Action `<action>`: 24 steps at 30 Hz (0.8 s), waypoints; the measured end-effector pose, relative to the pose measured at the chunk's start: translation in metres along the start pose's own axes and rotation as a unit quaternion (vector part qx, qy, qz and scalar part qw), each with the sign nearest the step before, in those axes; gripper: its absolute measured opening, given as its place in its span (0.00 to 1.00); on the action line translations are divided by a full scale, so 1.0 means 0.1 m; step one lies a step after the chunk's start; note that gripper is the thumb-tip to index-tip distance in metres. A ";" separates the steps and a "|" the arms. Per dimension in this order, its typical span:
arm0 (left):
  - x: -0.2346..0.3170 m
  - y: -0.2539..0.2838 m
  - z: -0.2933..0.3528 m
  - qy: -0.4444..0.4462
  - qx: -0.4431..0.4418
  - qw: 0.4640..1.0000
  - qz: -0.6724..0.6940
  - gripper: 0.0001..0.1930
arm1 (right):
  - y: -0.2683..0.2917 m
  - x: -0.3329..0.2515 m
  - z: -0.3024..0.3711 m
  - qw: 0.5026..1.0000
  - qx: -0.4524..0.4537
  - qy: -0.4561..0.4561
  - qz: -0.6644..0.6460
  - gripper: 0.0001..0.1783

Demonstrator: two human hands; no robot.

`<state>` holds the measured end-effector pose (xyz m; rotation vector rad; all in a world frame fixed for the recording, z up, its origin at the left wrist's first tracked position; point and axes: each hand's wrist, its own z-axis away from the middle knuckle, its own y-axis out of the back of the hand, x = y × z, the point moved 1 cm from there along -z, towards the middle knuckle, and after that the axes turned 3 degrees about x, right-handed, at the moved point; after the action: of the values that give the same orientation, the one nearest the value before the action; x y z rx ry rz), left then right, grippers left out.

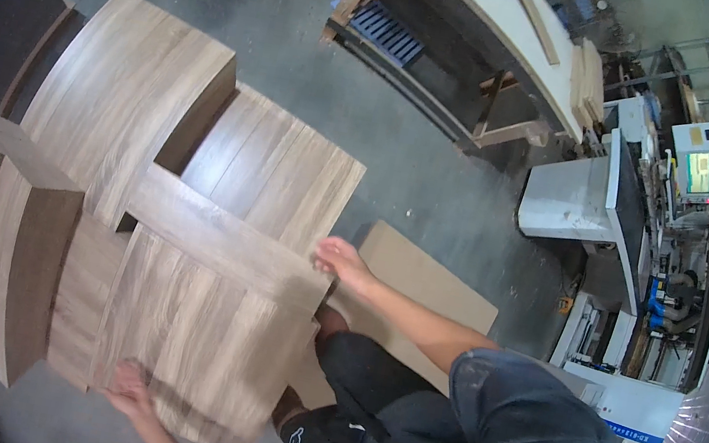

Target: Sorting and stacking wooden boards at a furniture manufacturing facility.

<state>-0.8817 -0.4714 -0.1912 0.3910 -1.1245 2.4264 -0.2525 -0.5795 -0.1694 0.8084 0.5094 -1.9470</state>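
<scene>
A stack of wood-grain panels (203,328) lies in front of me, light brown with a streaked grain. My left hand (128,386) is at the lower left edge of this stack, fingers loosely spread and slightly blurred; whether it touches the panel is unclear. My right hand (342,262) hovers by the right end of a narrow wood-grain board (229,233), fingers apart and a little bent, with nothing visible in them. That narrow board crosses between the near stack and a farther stack of panels (273,169).
A taller panel stack (130,97) stands at the far left, with upright stacked boards (16,257) nearer. A brown flat sheet (428,287) lies right of my legs. Beyond are a workbench (504,20) with a wooden frame and a white machine (572,198) with a screen (698,173).
</scene>
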 end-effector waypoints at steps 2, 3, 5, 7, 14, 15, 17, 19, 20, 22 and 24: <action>-0.18 0.55 0.87 0.045 0.020 0.997 0.051 0.47 | -0.14 0.01 -0.20 0.999 -0.025 0.030 0.006 0.19; -0.51 0.24 1.16 0.032 0.232 0.970 0.066 0.47 | 0.07 0.06 -0.39 1.000 -0.017 0.006 -0.001 0.16; -0.88 -0.27 1.82 -0.051 0.315 0.947 0.020 0.47 | 0.17 -0.08 -0.54 0.999 -0.032 0.018 0.008 0.12; -0.91 -0.38 2.42 -0.093 0.333 0.938 -0.033 0.45 | 0.17 -0.29 -0.58 0.998 -0.041 0.015 0.045 0.11; -0.76 -0.08 3.51 -0.210 0.381 0.874 -0.217 0.42 | -0.04 -0.41 -0.79 0.974 -0.057 -0.028 0.216 0.15; -0.79 -0.05 3.54 -0.216 0.382 0.858 -0.266 0.40 | -0.10 -0.36 -0.92 0.963 -0.083 -0.019 0.255 0.18; -0.96 0.13 3.84 -0.220 0.398 0.837 -0.303 0.39 | -0.25 -0.32 -1.03 0.944 -0.120 -0.010 0.306 0.21; -1.31 0.33 4.26 -0.187 0.416 0.794 -0.402 0.37 | -0.43 -0.36 -1.06 0.916 -0.164 0.025 0.364 0.20; -1.55 0.56 4.56 -0.190 0.425 0.778 -0.422 0.35 | -0.65 -0.39 -0.98 0.899 -0.191 0.047 0.392 0.19; -2.05 0.73 4.96 -0.158 0.440 0.793 -0.389 0.33 | -0.89 -0.45 -0.93 0.876 -0.223 0.065 0.423 0.18; -2.60 0.91 5.42 -0.135 0.455 0.795 -0.378 0.31 | -1.10 -0.53 -0.86 0.842 -0.259 0.095 0.464 0.17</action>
<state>-0.6632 -1.0120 -0.0190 1.2302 0.2547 1.9857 -0.3027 -0.4405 -0.1888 0.6972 0.5765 -0.7769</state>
